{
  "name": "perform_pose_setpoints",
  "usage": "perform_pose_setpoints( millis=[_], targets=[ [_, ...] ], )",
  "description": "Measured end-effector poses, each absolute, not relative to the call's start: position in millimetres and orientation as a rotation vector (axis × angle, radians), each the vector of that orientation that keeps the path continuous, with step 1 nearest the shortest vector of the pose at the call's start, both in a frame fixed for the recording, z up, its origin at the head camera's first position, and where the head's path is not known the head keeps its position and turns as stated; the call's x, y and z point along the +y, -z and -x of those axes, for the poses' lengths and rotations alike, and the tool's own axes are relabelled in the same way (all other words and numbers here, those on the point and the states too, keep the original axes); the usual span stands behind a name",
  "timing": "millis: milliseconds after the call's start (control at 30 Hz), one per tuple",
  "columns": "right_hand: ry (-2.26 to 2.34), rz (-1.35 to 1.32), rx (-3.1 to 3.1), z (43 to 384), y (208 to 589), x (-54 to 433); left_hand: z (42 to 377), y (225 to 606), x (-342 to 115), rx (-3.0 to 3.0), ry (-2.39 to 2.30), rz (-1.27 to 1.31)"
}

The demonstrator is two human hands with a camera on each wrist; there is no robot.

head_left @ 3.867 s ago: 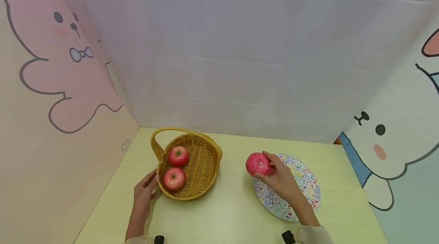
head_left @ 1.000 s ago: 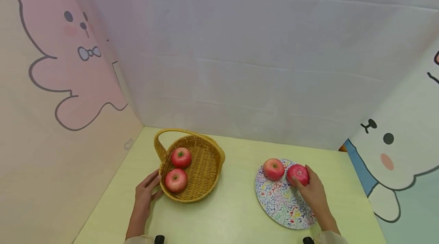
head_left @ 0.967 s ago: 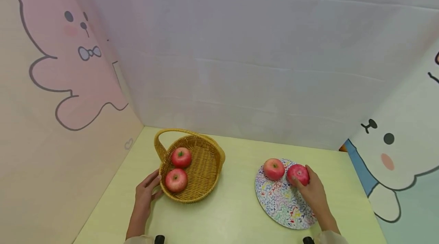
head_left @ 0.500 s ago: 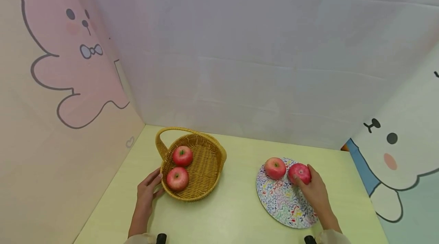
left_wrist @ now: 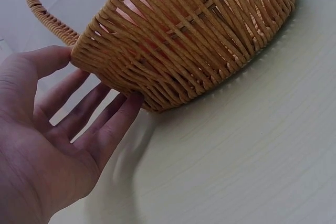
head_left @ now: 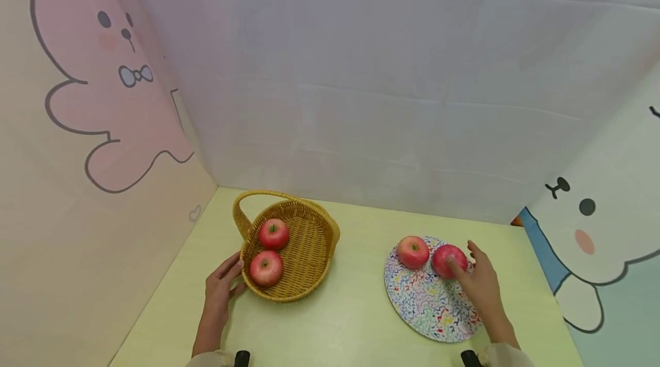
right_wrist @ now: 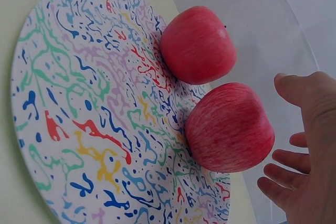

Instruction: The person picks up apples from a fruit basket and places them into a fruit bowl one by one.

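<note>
While my left grip [head_left: 219,287] is resting against the near left side of the wicker basket [head_left: 304,252], its digits are staying loosely spread: one tip is touching the rim and another is pressing lower on the woven wall, and I am not closing around anything there. My right grip [head_left: 483,285] is hanging beside the right-hand apple [right_wrist: 229,128], thumb and fingers standing well parted and holding nothing — from the right wrist I am seeing a gap between my thumb and the red skin. That apple is sitting on the far part of the round plate [head_left: 420,301], which is showing a colorful squiggle pattern on white. Just to its left, the second apple [head_left: 412,252] is sitting near the plate's far left edge, stem up.

Inside the basket, a far apple [head_left: 274,233] and a near apple [head_left: 266,268] are lying side by side along the left wall, while the arched handle [head_left: 268,193] is rising above. Basket and plate are standing well apart on the pale yellow bench [head_left: 356,304]. Behind them a whitish cloth [head_left: 361,81] is hanging, creased — a pink cartoon figure [head_left: 82,69] is showing on the left.
</note>
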State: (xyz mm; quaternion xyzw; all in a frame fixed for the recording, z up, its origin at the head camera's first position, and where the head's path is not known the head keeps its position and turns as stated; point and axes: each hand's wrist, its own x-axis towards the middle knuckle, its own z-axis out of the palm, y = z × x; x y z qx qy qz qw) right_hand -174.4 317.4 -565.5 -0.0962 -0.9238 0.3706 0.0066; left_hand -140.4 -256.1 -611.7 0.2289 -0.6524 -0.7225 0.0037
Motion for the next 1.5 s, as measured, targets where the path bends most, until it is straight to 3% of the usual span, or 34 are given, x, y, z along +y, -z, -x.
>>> perform_pose_setpoints(
  millis=[800, 1133, 1500],
  targets=[
    [-1.217, 0.125, -2.771, 166.4, 529.9, 275.9, 138.3, 608.0, -255.4, -2.040, 2.263, -0.696],
    [-1.212, -0.118, -2.696, 157.2, 531.4, 245.4, 140.4, 607.2, -254.0, -2.028, 2.278, -0.744],
    [-1.359, -0.208, -2.679, 152.9, 537.8, 208.4, 139.7, 608.1, -254.6, -2.028, 2.279, -0.753]
  ],
)
